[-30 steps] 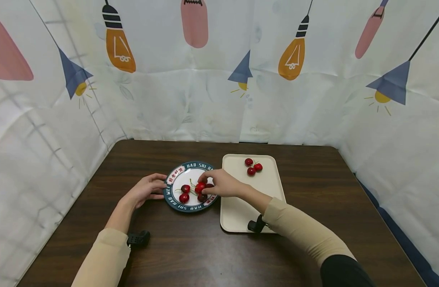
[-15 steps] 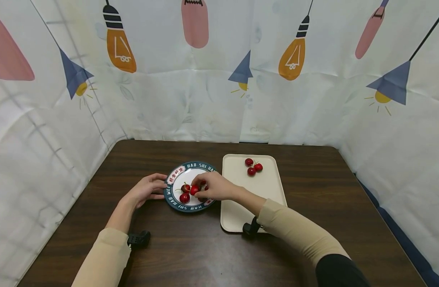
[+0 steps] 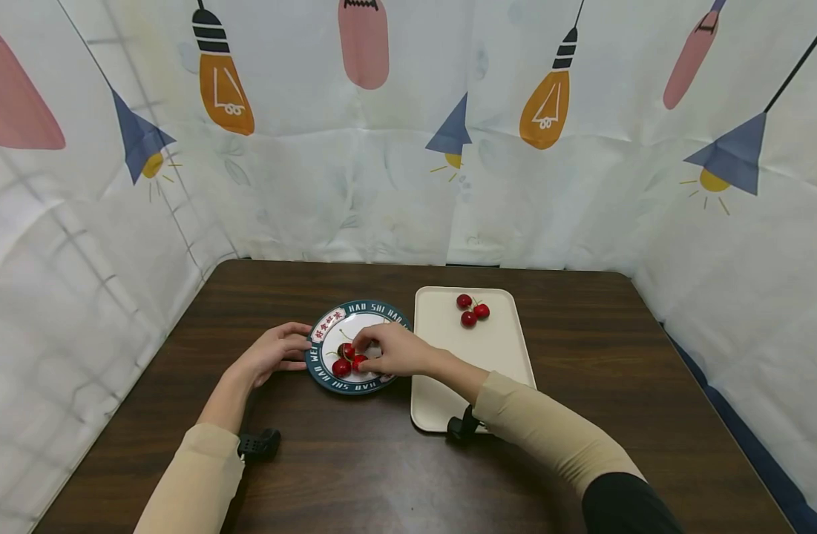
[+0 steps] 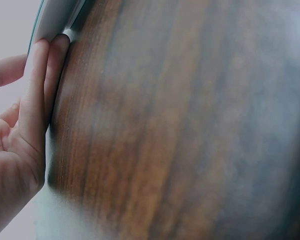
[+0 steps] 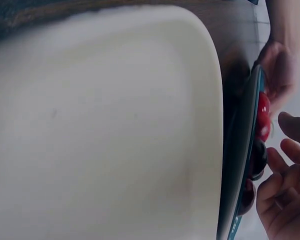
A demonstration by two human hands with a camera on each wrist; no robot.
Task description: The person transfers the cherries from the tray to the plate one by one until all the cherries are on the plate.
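A white plate with a lettered dark blue rim [image 3: 326, 377] holds several cherries; the front-left one [image 3: 341, 368] shows plainly. My left hand [image 3: 274, 354] steadies the plate's left edge with extended fingers, seen under the rim in the left wrist view. Over the plate, my right hand [image 3: 396, 351] has its thumb and forefinger beside a red cherry [image 3: 358, 363]. In the right wrist view its fingers lie close to the cherries, with none visibly pinched. Two dark cherries [image 5: 258, 159] there are covered by the right hand in the head view.
A cream rectangular tray [image 3: 475, 356] stands right of the plate, under my right forearm. Three cherries [image 3: 469, 319] lie near its far edge. The brown wooden table [image 3: 355, 467] meets a printed white curtain [image 3: 395, 193] behind and at the sides.
My right hand has shifted slightly left and toward the near side over the plate, and the red cherry at its fingertips has moved the same way. The left hand stays put.
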